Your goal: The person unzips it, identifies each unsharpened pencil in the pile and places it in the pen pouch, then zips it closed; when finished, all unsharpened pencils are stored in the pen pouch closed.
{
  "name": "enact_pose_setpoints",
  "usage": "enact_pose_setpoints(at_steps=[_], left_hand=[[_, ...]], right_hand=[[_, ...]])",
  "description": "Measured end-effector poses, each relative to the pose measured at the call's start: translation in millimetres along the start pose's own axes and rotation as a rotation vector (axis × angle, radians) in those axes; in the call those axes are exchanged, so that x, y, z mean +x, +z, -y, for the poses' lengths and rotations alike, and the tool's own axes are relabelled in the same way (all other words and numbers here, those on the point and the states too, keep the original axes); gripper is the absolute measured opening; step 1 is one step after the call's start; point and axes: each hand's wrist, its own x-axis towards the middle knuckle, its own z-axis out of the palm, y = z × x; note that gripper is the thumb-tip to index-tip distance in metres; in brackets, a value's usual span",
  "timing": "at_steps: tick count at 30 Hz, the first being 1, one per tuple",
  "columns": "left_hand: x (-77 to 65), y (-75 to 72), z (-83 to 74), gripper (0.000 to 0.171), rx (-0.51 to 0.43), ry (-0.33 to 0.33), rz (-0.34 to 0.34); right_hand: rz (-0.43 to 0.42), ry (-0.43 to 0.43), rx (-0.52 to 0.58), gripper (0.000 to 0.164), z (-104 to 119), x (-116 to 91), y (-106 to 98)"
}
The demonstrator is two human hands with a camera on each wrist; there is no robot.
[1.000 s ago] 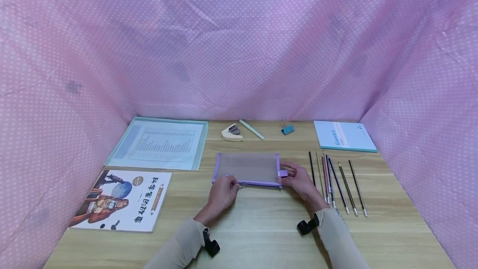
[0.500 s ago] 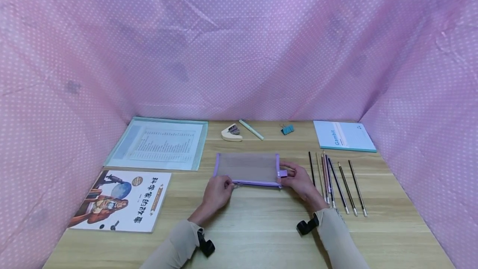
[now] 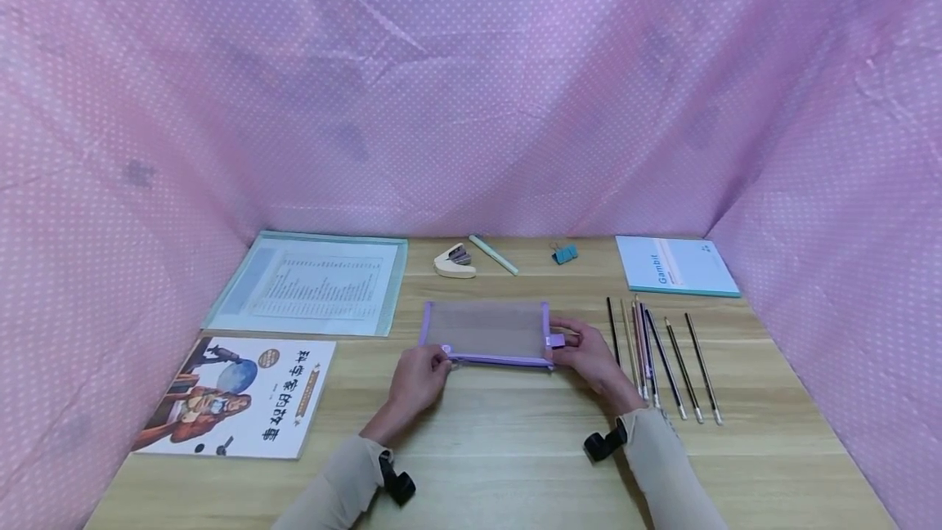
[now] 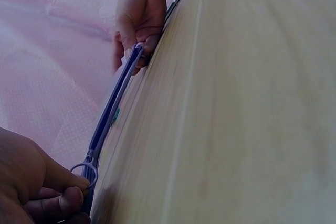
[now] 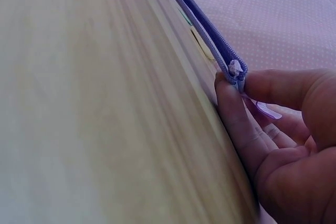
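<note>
"While you've got the head view up, what's each hand doing?"

"Left hand has the zipper's pull ring pinched between thumb and finger, at the near left corner of the purple mesh pouch. Right hand is on the pouch's near right corner, thumb on one side, fingers on the other. So yeah, both are gripping."

"Cool, and the pouch itself is where?"

"Middle of the wooden table, right between the hands. Can't tell if its near edge touches the wood. The zipper runs along that edge, and its two rows sit apart from the slider by the left hand over to the right end. Little purple tab sticks out on the right."

"What else is lying around?"

"Bunch of pencils just right of the right hand, pointing roughly near to far. Far right, a light blue booklet that says Gambit. Beyond the pouch, left to right: cream stapler-looking thing, pale green stick, blue binder clip. Over on the left, a picture book, with a pale folder on its far side. Pink dotted cloth behind it all."
</note>
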Motion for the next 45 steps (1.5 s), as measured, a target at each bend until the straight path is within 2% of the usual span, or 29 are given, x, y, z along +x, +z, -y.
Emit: enact_pose_setpoints(at_steps=[13,23,29,36,45], left_hand=[[0.7,-5.4,6.1,0.005,-0.042,-0.007,0.024],[1.2,-11.8,13.9,0.005,-0.038,-0.060,0.015],[0.8,-17.1,18.0,0.005,-0.048,-0.053,0.005],[1.9,-22.5,20.2,0.004,-0.067,-0.080,0.027],[2.6,-23.6,21.2,0.004,-0.066,-0.051,0.014]], right_hand=[[-0.002,0.007,0.009,0.062,0,0,0],[0.007,0.008,0.008,0.063,1,1,-1],[0.019,0.005,0.017,0.064,0,2,-1],[0.002,0.021,0.005,0.063,1,2,-1],[0.006,0.009,0.008,0.063,0,2,-1]])
